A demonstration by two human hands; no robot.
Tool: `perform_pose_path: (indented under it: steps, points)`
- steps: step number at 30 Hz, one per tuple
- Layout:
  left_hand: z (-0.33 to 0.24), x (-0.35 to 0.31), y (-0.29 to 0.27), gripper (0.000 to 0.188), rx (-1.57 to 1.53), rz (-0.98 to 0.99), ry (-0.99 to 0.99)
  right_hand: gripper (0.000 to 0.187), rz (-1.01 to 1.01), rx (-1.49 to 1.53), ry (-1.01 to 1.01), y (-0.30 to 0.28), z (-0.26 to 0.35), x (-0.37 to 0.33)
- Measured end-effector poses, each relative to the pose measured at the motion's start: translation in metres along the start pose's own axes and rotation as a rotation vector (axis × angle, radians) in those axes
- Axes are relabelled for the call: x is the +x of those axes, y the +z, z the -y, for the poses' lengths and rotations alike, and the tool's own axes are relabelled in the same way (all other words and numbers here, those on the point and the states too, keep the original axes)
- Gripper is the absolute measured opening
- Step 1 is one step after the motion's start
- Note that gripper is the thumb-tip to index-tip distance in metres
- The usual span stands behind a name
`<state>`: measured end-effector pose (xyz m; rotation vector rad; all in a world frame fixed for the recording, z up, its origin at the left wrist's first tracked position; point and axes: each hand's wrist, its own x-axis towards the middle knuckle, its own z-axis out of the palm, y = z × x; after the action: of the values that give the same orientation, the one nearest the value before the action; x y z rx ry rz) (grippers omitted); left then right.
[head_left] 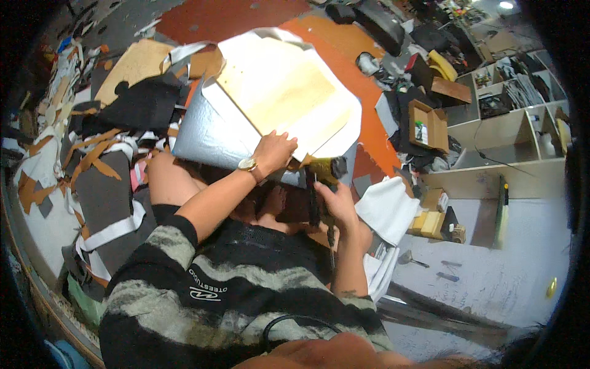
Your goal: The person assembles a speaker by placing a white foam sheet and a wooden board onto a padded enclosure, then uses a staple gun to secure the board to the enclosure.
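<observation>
A pale yellow board (289, 92) lies on a larger white sheet (341, 107) whose silver, shiny face (212, 132) shows at the left; the bundle rests over my lap. My left hand (275, 152), with a watch (247, 164) at the wrist, is closed over the near edge of this panel, fingers bent on top and thumb hidden. Just to its right, my right hand (337, 200) wraps round a black and yellow staple gun (326, 167). The tool's nose meets the panel's near edge beside my left fingers; exact contact cannot be made out. A thin hose (332, 237) hangs from its handle.
Leather and fabric scraps (95, 157) heap on the left around a dark grey pad (104, 197). Orange sheet material (369, 111) lies beyond the panel. A cardboard box (429, 126), shelving (498, 135), white folded fabric (388, 209) and yellow blocks (428, 224) stand on the right.
</observation>
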<state>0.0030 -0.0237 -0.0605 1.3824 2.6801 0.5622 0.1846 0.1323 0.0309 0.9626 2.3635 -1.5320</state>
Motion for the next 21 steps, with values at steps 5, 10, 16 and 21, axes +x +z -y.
perform_pose_path:
  steps: [5,10,16,21]
  points:
    - [0.083,-0.062,-0.034,0.047,-0.111,0.071,0.034,0.025,-0.204,0.033,0.12,-0.052,-0.045,-0.05]
    - [0.167,-0.141,-0.124,0.031,0.447,-0.164,-0.251,0.035,-0.35,0.128,0.116,-0.064,-0.063,-0.083]
    - [0.036,-0.14,-0.06,0.107,0.111,0.293,0.199,0.045,-0.208,0.172,-0.081,-0.018,-0.022,-0.042]
    - [0.029,-0.134,0.034,0.066,0.516,-0.301,0.442,0.037,0.014,0.076,-0.121,0.031,0.057,0.025]
